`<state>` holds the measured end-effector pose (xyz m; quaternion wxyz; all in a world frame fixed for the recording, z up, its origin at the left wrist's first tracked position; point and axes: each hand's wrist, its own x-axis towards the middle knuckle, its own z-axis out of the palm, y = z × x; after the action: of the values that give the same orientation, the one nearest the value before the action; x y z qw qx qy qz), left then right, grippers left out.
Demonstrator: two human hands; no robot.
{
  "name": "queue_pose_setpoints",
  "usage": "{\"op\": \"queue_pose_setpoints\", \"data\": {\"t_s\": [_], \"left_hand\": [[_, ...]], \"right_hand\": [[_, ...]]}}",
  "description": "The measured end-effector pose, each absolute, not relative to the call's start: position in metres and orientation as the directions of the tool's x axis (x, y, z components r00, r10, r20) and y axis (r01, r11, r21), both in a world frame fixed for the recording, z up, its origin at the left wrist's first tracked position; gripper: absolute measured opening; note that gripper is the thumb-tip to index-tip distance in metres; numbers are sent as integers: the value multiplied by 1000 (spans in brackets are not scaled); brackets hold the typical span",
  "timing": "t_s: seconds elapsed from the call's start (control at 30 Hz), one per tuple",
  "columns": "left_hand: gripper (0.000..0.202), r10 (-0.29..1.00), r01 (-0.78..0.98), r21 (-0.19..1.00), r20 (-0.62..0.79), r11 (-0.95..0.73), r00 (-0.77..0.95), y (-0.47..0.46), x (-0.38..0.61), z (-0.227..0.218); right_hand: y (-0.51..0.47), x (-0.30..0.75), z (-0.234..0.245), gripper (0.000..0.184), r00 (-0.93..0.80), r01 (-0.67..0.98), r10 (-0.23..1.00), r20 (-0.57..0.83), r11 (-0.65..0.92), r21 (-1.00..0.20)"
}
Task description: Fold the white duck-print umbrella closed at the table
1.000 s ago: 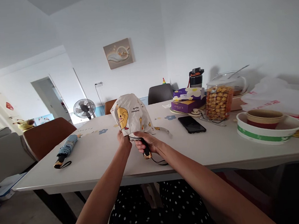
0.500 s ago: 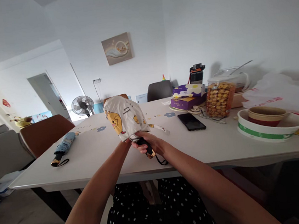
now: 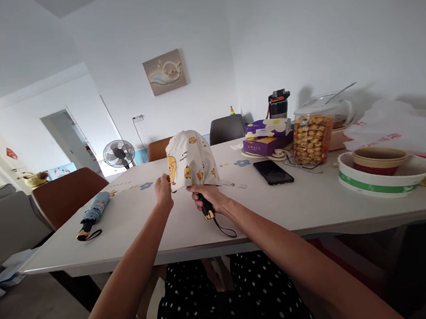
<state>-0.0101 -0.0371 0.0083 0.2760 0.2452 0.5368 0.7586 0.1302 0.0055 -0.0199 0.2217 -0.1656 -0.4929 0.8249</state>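
Note:
A white umbrella (image 3: 193,156) with yellow duck prints stands before me, its canopy loose and partly spread, pointing away over the table. My right hand (image 3: 210,199) is wrapped round its black handle, which has a gold end and a black wrist loop hanging down. At the canopy's left edge, my left hand (image 3: 163,189) has its fingers closed on the fabric in a pinch. The umbrella's white closing strap (image 3: 234,184) sticks out to the right. A folded blue umbrella (image 3: 96,208) with a black and gold handle lies on the left of the table.
On the white table (image 3: 138,241) lies a black phone (image 3: 273,172). Beyond it are purple boxes (image 3: 267,145), a jar of round snacks (image 3: 313,139) and a black bottle (image 3: 279,104). At right sit a white-and-green bowl (image 3: 376,189) holding a brown bowl (image 3: 380,158), and a plastic bag (image 3: 395,125).
My left hand has moved from beneath the canopy to its left edge. The canopy has turned, showing more small ducks, and hangs looser. My right hand keeps the handle.

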Motion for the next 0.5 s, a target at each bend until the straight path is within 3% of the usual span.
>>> {"op": "queue_pose_setpoints", "data": {"t_s": [0.1,0.2,0.3,0.4,0.5], "left_hand": [[49,801,-261,947,-8,-186,-599,-42,-8,16],[36,855,-260,952,5,-162,-518,-45,-2,18],[30,818,-213,943,91,-254,-568,-46,-3,17],[29,715,-93,939,184,-330,-675,-46,-15,17],[31,633,93,966,230,-243,-739,-47,-26,12]], "right_hand": [[5,126,-23,35,-758,-188,645,-97,-358,-915],[5,124,-26,37,-711,-162,698,-87,-283,-945],[6,125,-25,35,-718,-139,687,-111,-297,-945],[8,129,-21,31,-783,-165,607,-136,-413,-896],[10,135,-16,34,-852,-201,513,-104,-504,-840]]}}
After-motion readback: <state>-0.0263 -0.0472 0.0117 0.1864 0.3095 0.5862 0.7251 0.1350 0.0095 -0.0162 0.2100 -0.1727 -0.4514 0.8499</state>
